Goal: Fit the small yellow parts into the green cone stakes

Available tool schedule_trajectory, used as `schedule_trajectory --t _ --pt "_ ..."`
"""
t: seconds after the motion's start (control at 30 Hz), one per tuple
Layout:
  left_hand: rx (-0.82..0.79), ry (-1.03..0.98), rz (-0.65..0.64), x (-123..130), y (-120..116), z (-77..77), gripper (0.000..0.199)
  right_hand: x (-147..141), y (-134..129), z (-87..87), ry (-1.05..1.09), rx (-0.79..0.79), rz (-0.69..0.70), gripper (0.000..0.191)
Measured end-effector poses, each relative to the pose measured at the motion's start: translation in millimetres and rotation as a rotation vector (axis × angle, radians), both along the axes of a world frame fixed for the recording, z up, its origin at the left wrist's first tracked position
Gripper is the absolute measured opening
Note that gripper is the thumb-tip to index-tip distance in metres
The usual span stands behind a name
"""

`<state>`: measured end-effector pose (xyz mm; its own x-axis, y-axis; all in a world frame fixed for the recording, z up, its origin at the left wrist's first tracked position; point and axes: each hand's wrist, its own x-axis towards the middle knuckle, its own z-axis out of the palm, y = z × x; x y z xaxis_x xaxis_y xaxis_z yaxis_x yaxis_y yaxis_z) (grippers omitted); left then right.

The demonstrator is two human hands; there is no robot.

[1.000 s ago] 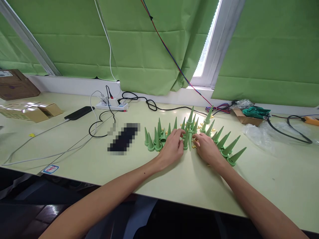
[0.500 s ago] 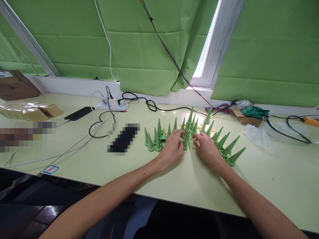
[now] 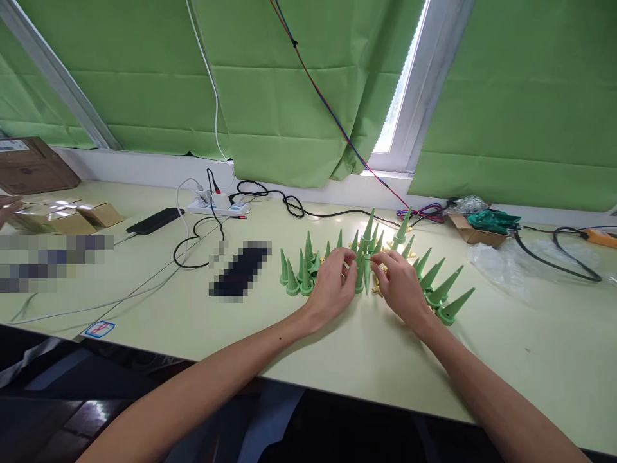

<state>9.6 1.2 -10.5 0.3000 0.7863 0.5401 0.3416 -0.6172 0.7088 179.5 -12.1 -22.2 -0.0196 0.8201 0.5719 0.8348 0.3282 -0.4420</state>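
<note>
One head-worn camera looks forward and down across the nearby table [image 3: 544, 321].

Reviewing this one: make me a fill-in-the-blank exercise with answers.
The cones around the left hand and right hand are coloured ____.
One cone between the hands points toward the picture's ____ edge.
The small pieces among the cones are coloured ____.
The power strip lies left of the cones, the green plastic to their ____.

green; bottom; yellow; right
</note>
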Motion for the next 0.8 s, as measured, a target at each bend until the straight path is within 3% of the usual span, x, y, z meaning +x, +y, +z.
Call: schedule_trajectory --t 0.3,0.8 --pt "-0.022 -0.068 -0.024 0 -5 7.9 0.021 -15 -9 9.7 0.193 0.191 0.214 0.018" --pt "0.046 -0.053 -0.054 -1 -3 5.1 0.023 -21 -18 11.5 0.186 0.355 0.26 0.016"
